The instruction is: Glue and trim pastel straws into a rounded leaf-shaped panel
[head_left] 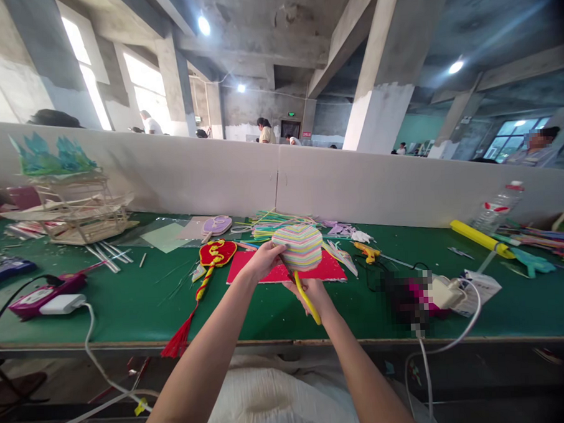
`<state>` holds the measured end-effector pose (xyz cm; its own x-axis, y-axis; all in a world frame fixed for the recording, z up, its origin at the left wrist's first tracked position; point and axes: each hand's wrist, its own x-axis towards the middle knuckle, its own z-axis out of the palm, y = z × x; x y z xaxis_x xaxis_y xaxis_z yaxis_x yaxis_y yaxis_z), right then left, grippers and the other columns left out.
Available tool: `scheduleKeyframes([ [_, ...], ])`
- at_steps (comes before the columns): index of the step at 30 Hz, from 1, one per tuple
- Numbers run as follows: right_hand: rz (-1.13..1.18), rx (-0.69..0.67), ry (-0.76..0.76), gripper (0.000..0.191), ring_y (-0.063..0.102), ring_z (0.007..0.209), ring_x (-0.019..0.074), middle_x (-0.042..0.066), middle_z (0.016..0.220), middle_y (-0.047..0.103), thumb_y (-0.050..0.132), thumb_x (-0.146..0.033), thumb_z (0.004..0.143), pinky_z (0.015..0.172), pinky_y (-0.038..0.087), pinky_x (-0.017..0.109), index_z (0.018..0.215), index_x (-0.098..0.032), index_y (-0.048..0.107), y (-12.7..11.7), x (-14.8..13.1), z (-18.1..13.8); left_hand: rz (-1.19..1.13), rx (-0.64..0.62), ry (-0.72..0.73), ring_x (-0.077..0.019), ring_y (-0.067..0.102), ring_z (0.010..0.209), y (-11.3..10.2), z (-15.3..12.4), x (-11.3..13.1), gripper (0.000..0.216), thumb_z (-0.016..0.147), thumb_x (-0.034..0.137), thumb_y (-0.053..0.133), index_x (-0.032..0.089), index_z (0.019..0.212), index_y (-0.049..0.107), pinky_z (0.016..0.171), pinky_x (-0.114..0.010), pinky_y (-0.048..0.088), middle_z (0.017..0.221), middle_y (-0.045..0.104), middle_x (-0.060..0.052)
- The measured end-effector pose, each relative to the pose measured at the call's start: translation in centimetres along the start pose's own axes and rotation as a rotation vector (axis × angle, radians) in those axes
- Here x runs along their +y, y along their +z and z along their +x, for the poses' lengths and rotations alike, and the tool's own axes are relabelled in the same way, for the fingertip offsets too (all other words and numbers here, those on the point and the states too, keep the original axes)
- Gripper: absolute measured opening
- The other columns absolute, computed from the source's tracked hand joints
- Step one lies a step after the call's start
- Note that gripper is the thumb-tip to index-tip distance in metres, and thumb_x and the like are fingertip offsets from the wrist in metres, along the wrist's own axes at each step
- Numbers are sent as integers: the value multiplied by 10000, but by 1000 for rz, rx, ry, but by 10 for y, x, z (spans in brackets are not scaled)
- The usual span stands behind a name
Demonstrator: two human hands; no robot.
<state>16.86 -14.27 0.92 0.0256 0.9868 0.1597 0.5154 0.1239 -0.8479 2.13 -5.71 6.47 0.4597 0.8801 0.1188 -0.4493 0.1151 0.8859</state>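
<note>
My left hand (267, 260) pinches the lower left edge of a rounded piece striped in pastel colours (302, 247), held up over the table. In my right hand (310, 292) are yellow-handled scissors (307, 297), their blades up against the lower edge of the striped piece. Whether the blades are apart is hard to make out. Below both hands lies a red sheet (240, 270) on the green table. To the left is a finished-looking red fan with yellow trim (218, 254), with a twisted handle and a red tassel (178, 336).
Behind the hands lie a bundle of coloured pipe cleaners (273, 221) and a purple fan shape (217, 225). A yellow glue gun (368, 252), power strips (49, 296) with cables and a plastic bottle (499, 207) stand around. A white partition (355, 183) borders the back.
</note>
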Motion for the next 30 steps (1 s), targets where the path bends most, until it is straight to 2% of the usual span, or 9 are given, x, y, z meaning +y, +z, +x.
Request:
scheduleKeyframes([
  [11,26,6,-1,459,441,351,94,-43,421,456,589,-625,715,352,317,207,596,-184,541,3,-5,0,-12,19,-8,-235,655,912,1,1,-1,313,607,235,817,108,863,690,798,-320,489,890,731,-113],
  [15,38,16,11,482,437,341,94,-38,421,458,566,-649,720,337,318,207,586,-188,528,6,-7,0,-74,79,44,-246,662,927,11,0,-6,234,654,242,787,113,820,685,840,-332,492,885,736,-116],
  [21,50,8,18,502,452,332,112,-28,423,467,546,-682,708,305,315,213,599,-193,531,3,-8,-1,-192,169,156,-258,628,1056,31,2,-24,222,736,274,717,147,911,671,957,-372,455,951,737,-91],
  [30,53,37,-7,470,481,411,122,-21,434,480,597,-641,686,360,327,218,579,-187,545,2,-3,1,-204,146,154,-279,615,1082,29,4,-28,189,717,208,719,124,882,681,982,-407,437,932,740,-108],
])
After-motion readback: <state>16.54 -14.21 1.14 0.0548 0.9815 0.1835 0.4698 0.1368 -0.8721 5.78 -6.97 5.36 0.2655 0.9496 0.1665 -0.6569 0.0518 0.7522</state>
